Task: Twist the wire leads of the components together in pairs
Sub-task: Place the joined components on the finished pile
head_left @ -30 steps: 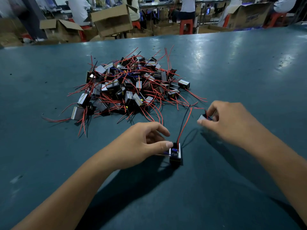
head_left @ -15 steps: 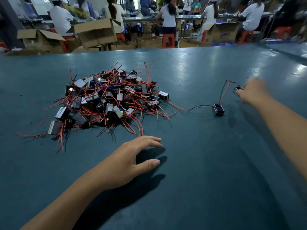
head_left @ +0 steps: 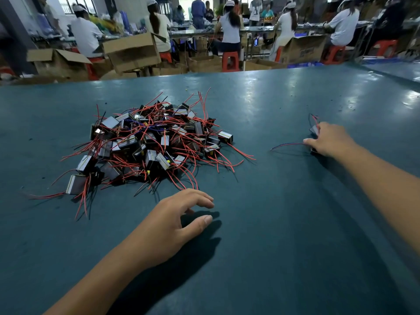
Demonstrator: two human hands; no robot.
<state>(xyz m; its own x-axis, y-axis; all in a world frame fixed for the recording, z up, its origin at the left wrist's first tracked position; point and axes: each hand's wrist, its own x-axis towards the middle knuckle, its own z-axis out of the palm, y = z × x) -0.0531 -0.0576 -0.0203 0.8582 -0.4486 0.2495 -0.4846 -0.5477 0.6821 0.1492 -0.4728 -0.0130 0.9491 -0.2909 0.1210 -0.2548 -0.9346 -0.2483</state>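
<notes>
A heap of small boxy components with red and black wire leads point(head_left: 154, 144) lies on the dark green table point(head_left: 261, 223), left of centre. My left hand point(head_left: 172, 226) hovers just in front of the heap, fingers relaxed and spread, holding nothing. Far to the right, my right hand point(head_left: 329, 139) lies over a joined pair of components. Its fingertips curl onto the far component point(head_left: 314, 130). The second one is mostly hidden under the palm. A thin red and dark lead point(head_left: 286, 145) trails left from under the thumb.
Cardboard boxes point(head_left: 134, 51) and red stools point(head_left: 230, 61) stand beyond the table's far edge, where several people sit at benches with their backs turned. The table's right edge runs diagonally at the upper right.
My left hand let go of the near component and now hovers empty. My right hand carried the joined pair away to the right, and now also covers the trailing component.
</notes>
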